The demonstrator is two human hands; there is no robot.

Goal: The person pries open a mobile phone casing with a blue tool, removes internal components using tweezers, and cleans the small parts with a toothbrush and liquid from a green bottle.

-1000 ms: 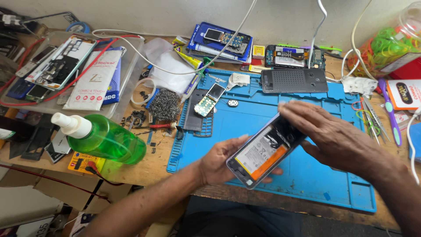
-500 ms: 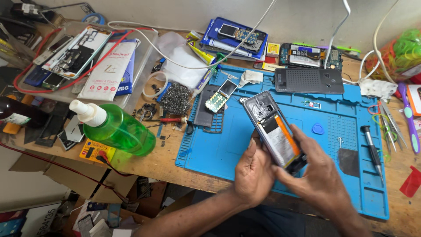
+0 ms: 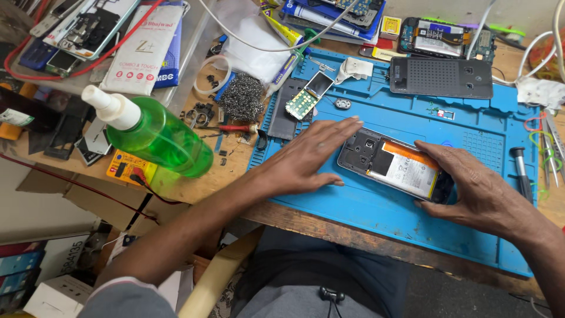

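Blue silicone repair mat [image 3: 471,147] covers the right part of the wooden worktop [image 3: 194,188]. One opened phone [image 3: 395,168], back cover off, lies flat on the mat approx. centre, battery w/ orange strip facing up.

Hands: 2, both the person's own. Left hand [image 3: 309,156] lies flat on the mat, palm down, fingers spread and released, fingertips just beside the phone's upper-left corner; contact there cannot be confirmed. Right hand [image 3: 479,191] cups the phone's lower-right end, fingers curled over the edge, grasping it against the mat.

Count, other items:
- 1 green spray bottle [image 3: 150,132], white nozzle, lying tilted, left of mat.
- 1 steel-wool pad [image 3: 240,97] by the mat's upper-left corner.
- 1 small circuit board [image 3: 309,94] w/ frame, on mat above left hand.
- 1 dark perforated back cover [image 3: 441,78], upper mat.
- 1 second opened phone [image 3: 438,38] beyond the mat, top right.
- 1 dark-handled screwdriver [image 3: 521,165], right side of mat.
- 1 yellow tester [image 3: 126,169] under the bottle.

Change vs. 0.5 s earlier: phone was then held up off the mat, upright-ish, between both hands. Now set down flat. Left hand has let go and spread out; right hand remains on the phone. Bottle, steel wool, back cover: no shift noted.
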